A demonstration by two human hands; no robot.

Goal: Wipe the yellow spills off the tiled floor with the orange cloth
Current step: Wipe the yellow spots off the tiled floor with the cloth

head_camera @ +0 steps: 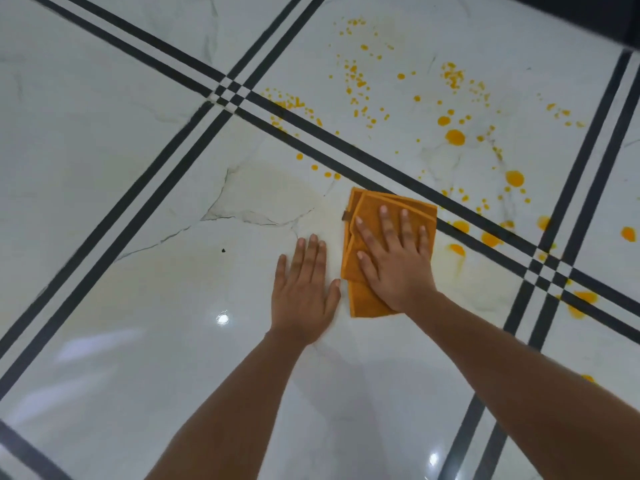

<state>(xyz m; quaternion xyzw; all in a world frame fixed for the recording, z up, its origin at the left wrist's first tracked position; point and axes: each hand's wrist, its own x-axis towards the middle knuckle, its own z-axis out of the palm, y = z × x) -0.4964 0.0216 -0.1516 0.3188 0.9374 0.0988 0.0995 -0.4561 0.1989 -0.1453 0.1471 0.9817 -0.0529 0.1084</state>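
Observation:
A folded orange cloth (pixel 370 209) lies flat on the white marble-look tiled floor (pixel 138 306). My right hand (pixel 394 258) presses down on it with fingers spread. My left hand (pixel 304 289) rests palm-down on the bare tile just left of the cloth, fingers apart, holding nothing. Yellow spills (pixel 454 136) dot the tile beyond and to the right of the cloth, from tiny specks to coin-sized drops. More drops (pixel 490 239) sit on the black stripes right of the cloth. A pale yellowish smear (pixel 277 188) spreads left of the cloth.
Double black stripes (pixel 138 188) cross the floor and meet at checkered crossings (pixel 230 93), with another crossing (pixel 545 268) at the right. A small dark speck (pixel 223 250) lies on the tile at left. A dark edge (pixel 588 19) runs along the top right corner.

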